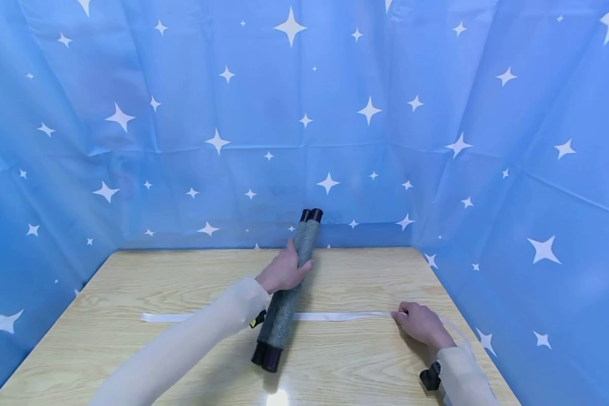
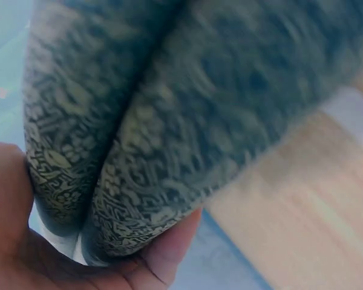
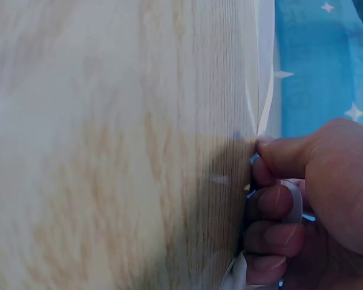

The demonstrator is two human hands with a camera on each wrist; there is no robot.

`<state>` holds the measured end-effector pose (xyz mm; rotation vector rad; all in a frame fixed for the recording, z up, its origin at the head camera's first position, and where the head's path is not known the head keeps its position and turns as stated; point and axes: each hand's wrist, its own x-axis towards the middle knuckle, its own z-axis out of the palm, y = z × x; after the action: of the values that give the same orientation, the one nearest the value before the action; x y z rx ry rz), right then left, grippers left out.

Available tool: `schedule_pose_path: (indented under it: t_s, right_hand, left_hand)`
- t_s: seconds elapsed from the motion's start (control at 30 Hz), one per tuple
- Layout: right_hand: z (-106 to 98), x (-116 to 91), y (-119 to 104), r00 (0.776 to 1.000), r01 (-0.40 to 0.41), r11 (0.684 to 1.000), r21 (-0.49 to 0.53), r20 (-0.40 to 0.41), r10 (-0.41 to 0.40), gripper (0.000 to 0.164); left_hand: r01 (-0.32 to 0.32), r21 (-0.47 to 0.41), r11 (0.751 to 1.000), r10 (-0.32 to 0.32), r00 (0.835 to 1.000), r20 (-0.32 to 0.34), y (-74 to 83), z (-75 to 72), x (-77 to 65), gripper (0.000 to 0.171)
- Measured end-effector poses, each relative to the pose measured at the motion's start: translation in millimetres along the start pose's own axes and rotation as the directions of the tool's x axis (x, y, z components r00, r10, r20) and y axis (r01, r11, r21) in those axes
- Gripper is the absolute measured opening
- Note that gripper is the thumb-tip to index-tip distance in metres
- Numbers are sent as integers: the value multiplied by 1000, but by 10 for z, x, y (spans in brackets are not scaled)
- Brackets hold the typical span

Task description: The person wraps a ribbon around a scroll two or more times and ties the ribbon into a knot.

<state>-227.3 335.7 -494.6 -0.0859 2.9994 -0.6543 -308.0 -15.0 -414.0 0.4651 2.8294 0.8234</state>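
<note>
A scroll rolled from both ends (image 1: 280, 318), in grey-green patterned cloth with dark knobs, slants over the middle of the table. My left hand (image 1: 284, 269) grips it around its upper half; in the left wrist view the fingers curl round the two rolls (image 2: 151, 157). Beneath the scroll a white ribbon (image 1: 335, 317) runs crosswise, its left end lying flat on the wood. My right hand (image 1: 422, 324) pinches this ribbon near the table's right side. In the right wrist view, thumb and forefinger meet on the ribbon (image 3: 265, 60), and a loop of it passes among the curled fingers.
The pale wood-grain table (image 1: 182, 276) ends at a blue curtain with white stars (image 1: 264, 113), which hangs behind and on both sides. Black wrist cameras, one of them the right camera (image 1: 430, 376), sit at both cuffs.
</note>
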Motion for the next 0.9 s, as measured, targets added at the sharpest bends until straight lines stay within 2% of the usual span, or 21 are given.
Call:
schedule_pose_path:
  t_s: [0.17, 0.43, 0.57, 0.67, 0.83, 0.9]
  right_hand:
    - [16, 24, 20, 1000, -1, 1000, 3, 1, 1, 31]
    - [29, 48, 43, 1000, -18, 1000, 1, 11, 18, 33]
    - [33, 39, 46, 1000, -6, 1000, 2, 15, 6, 33]
    - [40, 42, 50, 1000, 6, 1000, -1, 19, -6, 33]
    - [37, 55, 54, 1000, 4, 1000, -7, 16, -4, 33]
    - [33, 60, 56, 1000, 2, 1000, -3, 12, -2, 33]
  left_hand:
    - [58, -59, 997, -60, 998, -34, 14, 74, -130, 94]
    - [104, -75, 992, -112, 986, -121, 34, 208, -314, 94]
    - [122, -17, 992, -123, 980, -157, 4, 286, -383, 91]
    - [165, 26, 986, -159, 974, -162, -32, 353, -414, 90]
    - [243, 34, 969, -235, 958, -165, -70, 469, -422, 92]
    - [256, 42, 966, -245, 952, -182, -75, 518, -414, 91]
